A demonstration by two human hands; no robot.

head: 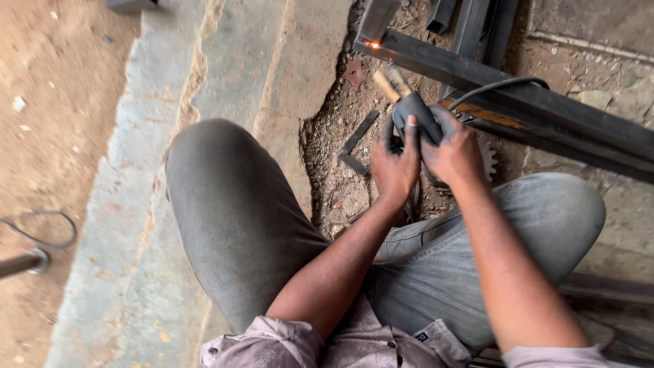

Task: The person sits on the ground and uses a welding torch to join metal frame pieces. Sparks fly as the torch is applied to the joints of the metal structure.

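Observation:
I crouch over a dark steel frame (518, 95) lying on dusty ground. Both my hands grip a welding electrode holder (414, 109) with a dark grey body and brass jaws (391, 83) pointing up-left. My left hand (395, 163) wraps the holder's lower part from the left, thumb up along it. My right hand (453, 150) closes on it from the right. A black cable (501, 85) runs from the holder over the frame. A small orange glow (372, 45) shows on the frame's bar near a joint, apart from the jaws.
My knees in grey trousers (231, 218) fill the middle. A small angle-shaped metal piece (355, 146) lies in the dirt left of my hands. A concrete step (204, 82) runs up the left. A loop of cable (41, 228) and a pipe end lie at far left.

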